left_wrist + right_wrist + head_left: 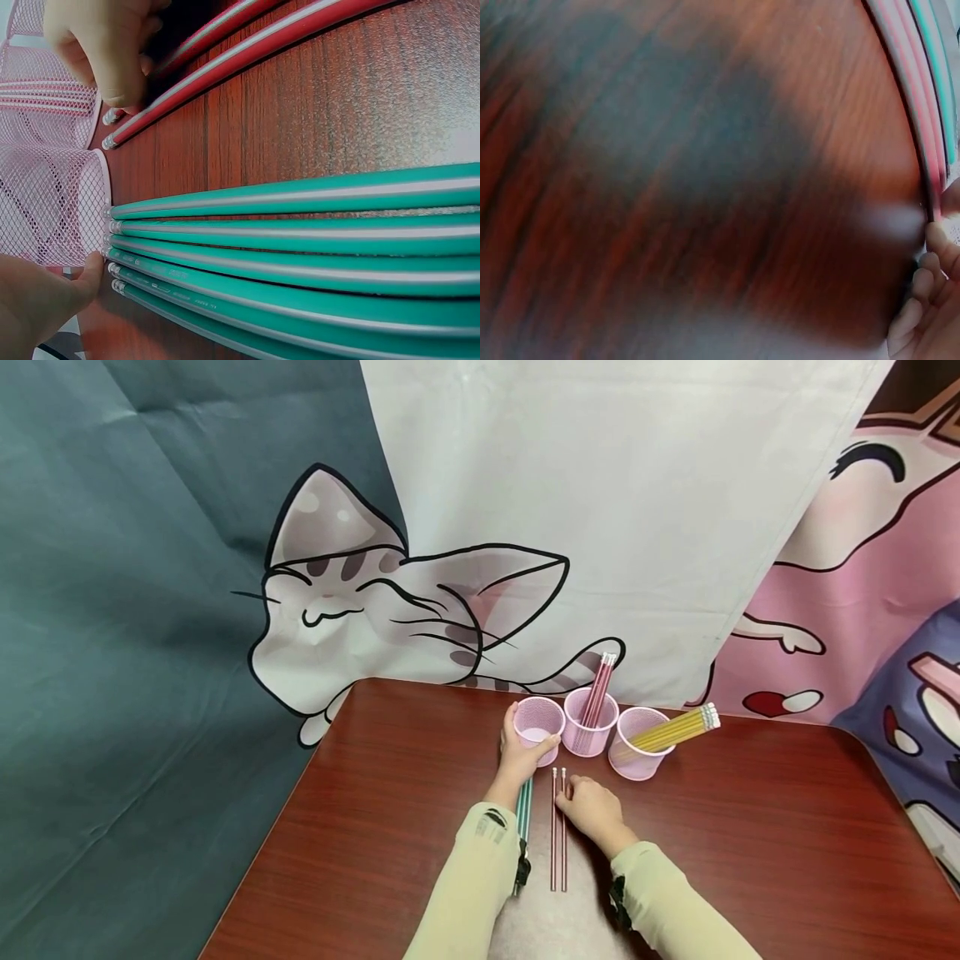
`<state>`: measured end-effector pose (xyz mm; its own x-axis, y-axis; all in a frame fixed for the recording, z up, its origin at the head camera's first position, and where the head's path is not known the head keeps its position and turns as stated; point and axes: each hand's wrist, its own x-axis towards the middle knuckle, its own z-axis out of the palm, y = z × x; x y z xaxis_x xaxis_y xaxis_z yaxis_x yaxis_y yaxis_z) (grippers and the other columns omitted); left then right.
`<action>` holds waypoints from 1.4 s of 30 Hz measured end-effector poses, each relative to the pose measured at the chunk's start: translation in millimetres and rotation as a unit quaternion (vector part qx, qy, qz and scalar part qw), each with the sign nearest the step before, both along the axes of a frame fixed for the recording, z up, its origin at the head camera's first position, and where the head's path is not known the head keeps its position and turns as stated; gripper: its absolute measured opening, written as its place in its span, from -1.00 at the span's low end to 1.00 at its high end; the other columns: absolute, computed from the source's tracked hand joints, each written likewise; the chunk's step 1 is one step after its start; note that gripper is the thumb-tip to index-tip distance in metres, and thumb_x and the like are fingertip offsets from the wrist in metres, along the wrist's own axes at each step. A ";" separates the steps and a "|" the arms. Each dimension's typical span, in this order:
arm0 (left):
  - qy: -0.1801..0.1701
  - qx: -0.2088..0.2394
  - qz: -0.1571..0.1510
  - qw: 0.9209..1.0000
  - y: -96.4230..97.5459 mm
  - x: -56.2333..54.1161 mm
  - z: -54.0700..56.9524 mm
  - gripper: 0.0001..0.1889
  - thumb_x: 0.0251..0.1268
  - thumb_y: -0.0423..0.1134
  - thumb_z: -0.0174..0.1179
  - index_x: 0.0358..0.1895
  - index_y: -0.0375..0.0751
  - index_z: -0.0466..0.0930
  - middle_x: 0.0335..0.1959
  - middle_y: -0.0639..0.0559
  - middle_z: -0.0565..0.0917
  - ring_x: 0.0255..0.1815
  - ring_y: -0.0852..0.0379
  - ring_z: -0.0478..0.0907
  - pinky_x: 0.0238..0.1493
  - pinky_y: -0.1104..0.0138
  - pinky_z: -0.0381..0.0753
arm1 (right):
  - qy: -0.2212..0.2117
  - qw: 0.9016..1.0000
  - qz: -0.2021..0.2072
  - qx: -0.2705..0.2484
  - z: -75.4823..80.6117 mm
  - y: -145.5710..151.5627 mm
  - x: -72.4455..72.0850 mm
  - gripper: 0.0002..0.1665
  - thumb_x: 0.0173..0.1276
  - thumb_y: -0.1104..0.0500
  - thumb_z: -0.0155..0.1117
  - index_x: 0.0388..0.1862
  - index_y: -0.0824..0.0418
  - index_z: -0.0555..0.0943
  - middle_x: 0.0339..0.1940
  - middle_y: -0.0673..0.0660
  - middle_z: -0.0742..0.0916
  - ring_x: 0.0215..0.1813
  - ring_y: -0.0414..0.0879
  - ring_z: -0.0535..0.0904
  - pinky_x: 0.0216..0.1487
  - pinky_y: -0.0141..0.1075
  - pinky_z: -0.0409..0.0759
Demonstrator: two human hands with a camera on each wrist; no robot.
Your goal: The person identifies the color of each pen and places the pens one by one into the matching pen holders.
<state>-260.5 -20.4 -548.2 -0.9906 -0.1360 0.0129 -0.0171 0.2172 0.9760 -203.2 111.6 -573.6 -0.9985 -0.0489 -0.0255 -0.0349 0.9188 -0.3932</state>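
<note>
My left hand [520,753] grips the leftmost pink mesh pencil cup [539,723], thumb at the near side and fingers around the left; no pencils show inside it. My right hand [595,811] is at two red pencils [553,835] lying side by side on the table. In the right wrist view its thumb and a finger pinch the end of a red pencil [919,112], at the frame's edge. Several green pencils [300,232] lie in a row, eraser ends close to the held cup; my left arm covers part of them in the head view.
A middle pink mesh cup [587,742] holds several red pencils [597,693]. To its right, another pink mesh cup [633,767] holds several yellow pencils [675,729], leaning right. The brown wooden table [787,827] meets a cartoon-printed cloth [637,485] behind the cups.
</note>
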 end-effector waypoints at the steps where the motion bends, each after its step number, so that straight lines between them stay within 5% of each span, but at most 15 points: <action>1: 0.001 0.000 -0.001 1.000 -0.1 -0.1 0.1 0.00 -0.18 -0.10 0.48 0.39 0.20 0.04 0.34 -0.09 0.19 0.29 -0.09 0.17 0.25 0.03 0.16 | 0.004 1.000 -0.001 0.006 -0.3 -0.4 0.3 -0.70 0.07 0.00 0.19 -0.66 0.09 0.33 -0.57 0.07 0.53 -0.53 0.06 0.48 -0.52 -0.05 0.41; 26: -0.001 0.002 -0.004 1.000 0.7 0.4 0.5 0.00 -0.17 -0.11 0.48 0.39 0.21 0.04 0.34 -0.09 0.19 0.28 -0.09 0.19 0.24 0.04 0.18 | -0.020 0.999 -0.024 -0.037 7.2 7.3 -0.3 -0.68 0.00 -0.01 0.22 -0.77 0.06 0.37 -0.73 0.00 0.47 -0.64 -0.05 0.38 -0.62 -0.16 0.34; 42: 0.010 0.003 -0.002 1.000 -0.4 2.0 3.0 -0.01 -0.17 -0.12 0.48 0.39 0.16 0.05 0.33 -0.11 0.21 0.27 -0.10 0.20 0.23 0.02 0.18 | 0.046 0.997 -0.006 -0.061 39.0 11.1 -7.0 -0.71 -0.01 0.03 0.21 -0.76 0.04 0.35 -0.78 -0.06 0.43 -0.67 -0.12 0.33 -0.66 -0.26 0.27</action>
